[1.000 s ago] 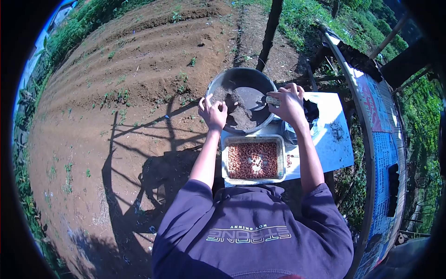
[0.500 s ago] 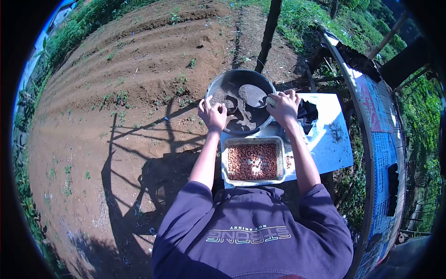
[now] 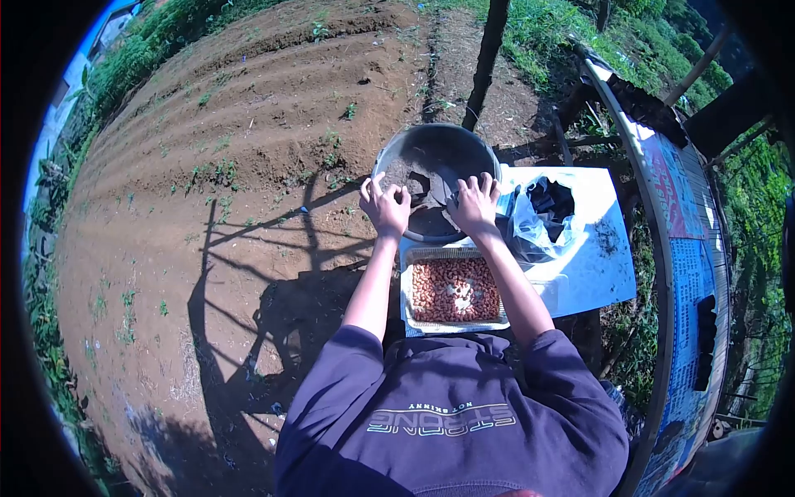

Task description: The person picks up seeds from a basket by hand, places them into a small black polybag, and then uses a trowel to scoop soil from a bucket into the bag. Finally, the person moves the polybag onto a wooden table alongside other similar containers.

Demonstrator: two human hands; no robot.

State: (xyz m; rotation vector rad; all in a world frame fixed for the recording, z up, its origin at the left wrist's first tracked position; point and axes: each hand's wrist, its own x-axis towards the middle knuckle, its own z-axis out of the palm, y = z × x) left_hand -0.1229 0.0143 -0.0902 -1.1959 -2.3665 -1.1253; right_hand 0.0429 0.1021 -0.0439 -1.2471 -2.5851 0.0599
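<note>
A large dark basin (image 3: 478, 142) holds loose dark soil (image 3: 396, 172). At its left side, my left hand (image 3: 386, 205) has its fingers curled at the edge of a small black planting bag (image 3: 421, 183) with an open mouth. My right hand (image 3: 474, 205) is over the near right part of the basin, fingers bent downward. A pale edge shows beneath it, but what it holds is hidden. In front of the basin sits a cream plastic basket (image 3: 406, 311) with many reddish-brown seeds or beans (image 3: 435, 302) in it.
Right of the basin, a clear plastic bag (image 3: 526, 236) with black pieces (image 3: 548, 203) lies on a white table (image 3: 600, 248). A wooden post (image 3: 487, 66) stands behind. A panelled wall (image 3: 683, 273) runs along the right, and tilled soil (image 3: 248, 157) spreads left.
My right hand has moved left and nearer, from the basin's right rim to over its near part, beside the small black bag. My left hand stays at the left rim.
</note>
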